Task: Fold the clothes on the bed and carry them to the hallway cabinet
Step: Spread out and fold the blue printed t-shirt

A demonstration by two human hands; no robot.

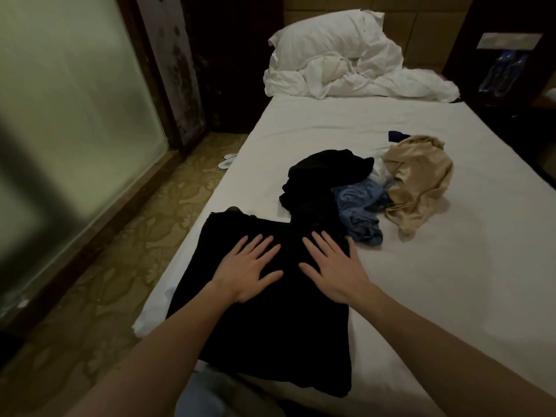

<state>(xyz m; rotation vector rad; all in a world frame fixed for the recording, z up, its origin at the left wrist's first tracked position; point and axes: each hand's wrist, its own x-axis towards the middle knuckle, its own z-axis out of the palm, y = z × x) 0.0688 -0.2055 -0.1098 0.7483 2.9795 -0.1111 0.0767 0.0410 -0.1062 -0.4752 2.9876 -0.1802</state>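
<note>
Black garment [270, 326] flat on white bed [421, 296] — left hand [245, 270] and right hand [334, 270] atop, grip wide, fingers straight.

The room is dim, with a warm yellowish cast. The white bed sheet [391, 281] and the pillow [328, 34] are the brightest surfaces, lit softly from above, perhaps by a ceiling lamp out of view. The black garment [270, 326] under the hands shows almost no folds or detail. The frosted glass panel [75, 115] at left glows faintly green and is smeared by blur. Straight lines bow toward the edges. The far right corner sinks into near darkness.
</note>
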